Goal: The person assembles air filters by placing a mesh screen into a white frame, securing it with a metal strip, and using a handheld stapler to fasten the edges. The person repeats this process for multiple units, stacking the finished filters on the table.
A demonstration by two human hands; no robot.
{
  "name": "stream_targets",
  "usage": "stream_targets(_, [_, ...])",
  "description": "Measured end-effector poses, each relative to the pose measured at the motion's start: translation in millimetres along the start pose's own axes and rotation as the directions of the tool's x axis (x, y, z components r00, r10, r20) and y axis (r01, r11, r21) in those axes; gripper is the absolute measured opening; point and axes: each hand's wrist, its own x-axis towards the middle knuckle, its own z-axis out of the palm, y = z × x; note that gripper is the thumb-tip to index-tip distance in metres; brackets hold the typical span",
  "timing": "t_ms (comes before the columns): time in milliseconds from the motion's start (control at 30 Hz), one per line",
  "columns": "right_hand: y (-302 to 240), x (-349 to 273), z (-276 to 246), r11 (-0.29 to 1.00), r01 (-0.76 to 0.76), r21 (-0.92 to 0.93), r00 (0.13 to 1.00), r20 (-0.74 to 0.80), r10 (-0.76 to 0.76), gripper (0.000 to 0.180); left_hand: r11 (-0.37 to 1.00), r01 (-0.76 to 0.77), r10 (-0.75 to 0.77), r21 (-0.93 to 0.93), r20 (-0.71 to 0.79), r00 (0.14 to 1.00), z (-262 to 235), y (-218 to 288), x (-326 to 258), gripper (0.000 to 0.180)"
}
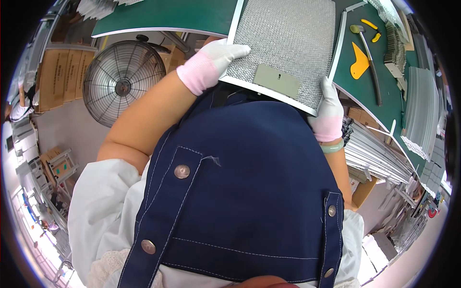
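Note:
A rectangular silver mesh filter panel (288,38) with a light metal frame lies across the green table, its near end jutting over the table edge toward my apron. A flat grey-green plate (276,80) with a small slot sits at the panel's near edge. My left hand (213,60), in a white glove with a pink cuff, grips the near left corner, its thumb or finger stretched over the mesh. My right hand (329,108), gloved alike, holds the frame at the near right corner. The fingers beneath the frame are hidden on both sides.
On the green table (353,91) to the right lie a hammer (370,57), a yellow scraper (359,61) and yellow-handled pliers (376,36). Stacked metal strips (422,110) stand farther right. A black floor fan (124,82) and cardboard boxes (65,77) are on the left.

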Motion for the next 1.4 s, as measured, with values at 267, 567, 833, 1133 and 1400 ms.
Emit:
stream_targets(267, [-9, -13, -2, 0.991, -0.088, -0.104, 0.949, 0.294, 0.115, 0.038, 0.979, -0.025, 0.002, 0.202, 0.112, 0.994, -23, -1, -7, 0.037])
stream_targets(567, [-5, -4, -10, 0.876, 0.176, -0.449, 0.982, 0.141, -0.125, 0.023, 0.992, -0.009, -0.010, 0.122, 0.149, 0.989, -20, 10, -20, 0.040])
stream_targets(833, [-17, -22, 3, 0.913, 0.217, -0.345, 0.958, 0.256, -0.131, 0.027, 0.879, -0.209, 0.210, 0.428, 0.047, 0.977, -4, 46, -10, 0.049])
stream_targets(1133, [-26, -22, 5, 0.851, 0.286, -0.441, 0.934, 0.328, -0.144, 0.046, 0.902, -0.142, 0.010, 0.408, 0.308, 0.951, -27, 62, -43, 0.061])
stream_targets(1400, [-48, -20, 16, 0.785, 0.351, -0.511, 0.911, 0.381, -0.159, 0.043, 0.894, -0.244, 0.196, 0.376, 0.161, 0.967, -17, 49, -47, 0.060])
